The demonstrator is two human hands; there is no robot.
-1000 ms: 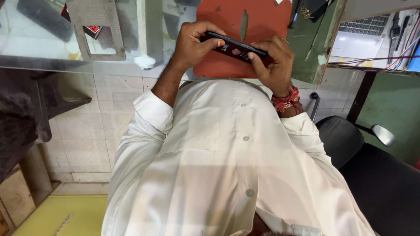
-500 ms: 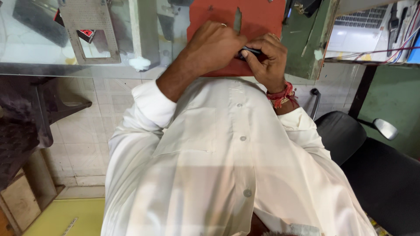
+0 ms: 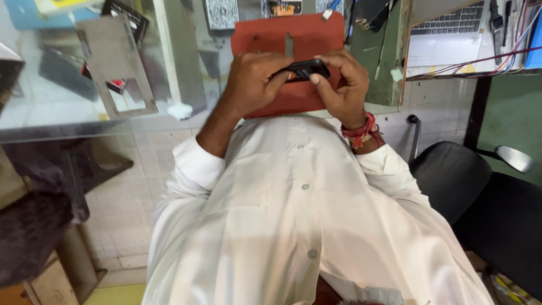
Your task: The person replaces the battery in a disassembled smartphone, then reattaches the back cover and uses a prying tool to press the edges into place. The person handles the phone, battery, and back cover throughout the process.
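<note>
Head view: both hands gripping a small black device [image 3: 302,69].
Left hand [image 3: 254,82] and right hand [image 3: 341,85] are closing around it, holding it above the red mat [image 3: 265,36].

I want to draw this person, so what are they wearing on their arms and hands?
Both arms have white shirt sleeves, rolled up short of the wrists. The left hand is bare, with nothing on it. The right hand is bare too, but its wrist wears red thread bands wound around it.
</note>
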